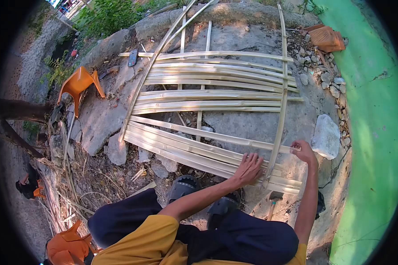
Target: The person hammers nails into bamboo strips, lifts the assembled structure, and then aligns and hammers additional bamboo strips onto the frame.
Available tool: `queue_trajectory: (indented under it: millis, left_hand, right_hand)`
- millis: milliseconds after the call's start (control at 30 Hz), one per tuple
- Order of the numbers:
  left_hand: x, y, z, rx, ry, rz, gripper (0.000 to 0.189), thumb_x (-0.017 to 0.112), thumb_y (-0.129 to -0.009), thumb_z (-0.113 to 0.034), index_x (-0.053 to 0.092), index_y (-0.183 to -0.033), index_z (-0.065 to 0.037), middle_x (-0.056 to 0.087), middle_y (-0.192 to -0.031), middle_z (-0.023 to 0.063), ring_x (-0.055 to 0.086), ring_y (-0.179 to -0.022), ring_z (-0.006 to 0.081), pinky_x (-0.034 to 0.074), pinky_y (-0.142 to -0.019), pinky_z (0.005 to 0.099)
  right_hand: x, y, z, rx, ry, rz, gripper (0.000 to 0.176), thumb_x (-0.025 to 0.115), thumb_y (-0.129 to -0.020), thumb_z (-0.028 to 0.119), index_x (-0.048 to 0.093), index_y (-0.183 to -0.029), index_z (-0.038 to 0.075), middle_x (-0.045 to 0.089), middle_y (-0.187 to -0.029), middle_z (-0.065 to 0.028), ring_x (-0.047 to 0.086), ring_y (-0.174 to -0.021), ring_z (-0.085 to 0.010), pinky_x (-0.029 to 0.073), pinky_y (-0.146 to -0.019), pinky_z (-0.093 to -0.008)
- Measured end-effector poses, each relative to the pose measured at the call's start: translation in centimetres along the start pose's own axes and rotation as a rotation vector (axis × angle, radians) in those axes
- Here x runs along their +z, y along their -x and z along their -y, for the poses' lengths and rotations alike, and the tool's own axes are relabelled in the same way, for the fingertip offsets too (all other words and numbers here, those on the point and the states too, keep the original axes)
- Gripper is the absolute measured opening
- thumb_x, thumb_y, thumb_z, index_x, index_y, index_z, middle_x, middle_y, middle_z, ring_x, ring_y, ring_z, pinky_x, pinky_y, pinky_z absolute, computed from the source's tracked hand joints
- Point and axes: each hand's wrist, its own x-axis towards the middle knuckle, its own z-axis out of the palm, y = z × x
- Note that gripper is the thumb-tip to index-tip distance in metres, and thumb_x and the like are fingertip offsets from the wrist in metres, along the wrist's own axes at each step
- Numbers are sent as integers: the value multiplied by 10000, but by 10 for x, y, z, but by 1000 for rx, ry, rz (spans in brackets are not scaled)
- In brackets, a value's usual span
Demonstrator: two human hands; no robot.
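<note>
Several pale split bamboo strips lie crosswise on the ground, with a long bamboo strip [282, 88] across their right ends and a bent bamboo strip [142, 84] across their left ends. My right hand [303, 153] pinches the right end of one bamboo strip [208, 132], just beyond the upright piece. Lower down, my left hand [249, 169] rests with spread fingers on the nearest group of bamboo strips [185, 148], close to the crossing. Part of these strips is hidden under my left hand.
A white stone block [326, 137] sits right of my right hand. A hammer-like tool [274, 204] lies near my feet. A phone [133, 57] is at the far left of the strips. Orange chairs [78, 84] stand leftward; a green surface [367, 145] borders the right.
</note>
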Motion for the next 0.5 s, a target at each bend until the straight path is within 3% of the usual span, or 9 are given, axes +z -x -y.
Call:
queue_trajectory:
  millis: [67,167,300,500]
  left_hand:
    - [2,1,-1,-15,10,3,481,622,-952,-367,525,-1251,-3,526,-1102,189,499,-1106,341,333,-1009,494]
    - [3,2,-1,-4,18,-15,481,643,-932,-333,520,-1257,-2,527,-1098,188,499,-1106,344,335,-1012,491]
    - [-6,7,0,68,46,-81,453,669,-908,-309,542,-1235,-21,542,-1103,185,517,-1103,352,354,-1020,499]
    - [-14,0,-4,7,113,-3,427,682,-898,-300,549,-1211,-41,546,-1110,179,517,-1104,355,360,-1014,492]
  right_hand:
    - [1,9,2,105,6,121,231,787,-798,87,743,-1019,34,694,-925,-75,661,-949,-199,521,-873,-364]
    - [6,22,7,112,-159,30,201,775,-808,80,745,-997,17,714,-857,-79,654,-883,-177,526,-860,-346]
    - [15,27,-1,119,-245,-13,188,765,-822,76,740,-998,13,736,-873,-81,673,-862,-169,529,-852,-345]
    - [2,30,14,124,-201,0,166,745,-844,49,733,-1000,-10,746,-887,-85,696,-875,-177,537,-857,-339]
